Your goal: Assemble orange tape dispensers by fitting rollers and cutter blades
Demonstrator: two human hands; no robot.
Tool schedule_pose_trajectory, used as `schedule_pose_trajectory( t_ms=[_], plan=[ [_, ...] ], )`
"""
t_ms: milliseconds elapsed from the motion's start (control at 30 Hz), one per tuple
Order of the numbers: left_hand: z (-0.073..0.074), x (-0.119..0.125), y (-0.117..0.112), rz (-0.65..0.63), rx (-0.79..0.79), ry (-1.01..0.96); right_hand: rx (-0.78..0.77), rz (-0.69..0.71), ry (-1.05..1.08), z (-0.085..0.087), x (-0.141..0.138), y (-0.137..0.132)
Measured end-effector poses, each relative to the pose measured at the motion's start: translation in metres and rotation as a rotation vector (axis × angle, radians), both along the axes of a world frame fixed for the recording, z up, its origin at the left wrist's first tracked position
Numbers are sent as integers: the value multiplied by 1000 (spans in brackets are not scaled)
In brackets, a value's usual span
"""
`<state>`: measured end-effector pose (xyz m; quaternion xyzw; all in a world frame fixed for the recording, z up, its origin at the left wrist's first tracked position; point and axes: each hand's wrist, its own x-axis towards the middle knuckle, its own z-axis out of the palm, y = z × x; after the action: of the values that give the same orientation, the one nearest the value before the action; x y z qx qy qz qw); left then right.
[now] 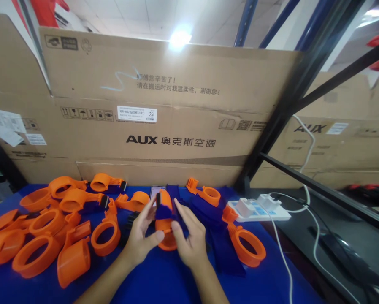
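Note:
An orange plastic tape dispenser [166,241] is held upright between my two hands over the middle of the table. My left hand [141,233] grips its left side, thumb on the front. My right hand [191,238] grips the right side with its thumb near the ring. Across the dispenser's upper part lies a dark blue piece [164,212], with a dark strip at its left end. I cannot tell how the blue piece is fixed. Just behind my fingers lies a phone [158,190], partly hidden.
Several orange tape dispensers [105,238] are heaped at left. Two more, a far one [211,196] and a near one [248,247], lie at right by dark blue strips [226,249]. A white power strip [262,211] with cables sits beyond. Cardboard [177,122] walls the back.

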<state>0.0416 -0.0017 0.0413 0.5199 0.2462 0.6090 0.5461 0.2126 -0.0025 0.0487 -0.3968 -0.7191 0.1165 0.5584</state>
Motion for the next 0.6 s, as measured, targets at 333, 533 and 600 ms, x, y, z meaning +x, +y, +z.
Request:
schedule_pose_trajectory(
  t_ms=[333, 533, 600],
  plan=[
    [-17, 2, 0, -166, 65, 168, -155, -4, 170, -3, -3, 10],
    [-4, 5, 1, 82, 124, 224, -145, -53, 141, -13, -3, 14],
    [4, -4, 0, 180, 120, 300, -139, -78, 167, -14, -1, 15]
  ],
)
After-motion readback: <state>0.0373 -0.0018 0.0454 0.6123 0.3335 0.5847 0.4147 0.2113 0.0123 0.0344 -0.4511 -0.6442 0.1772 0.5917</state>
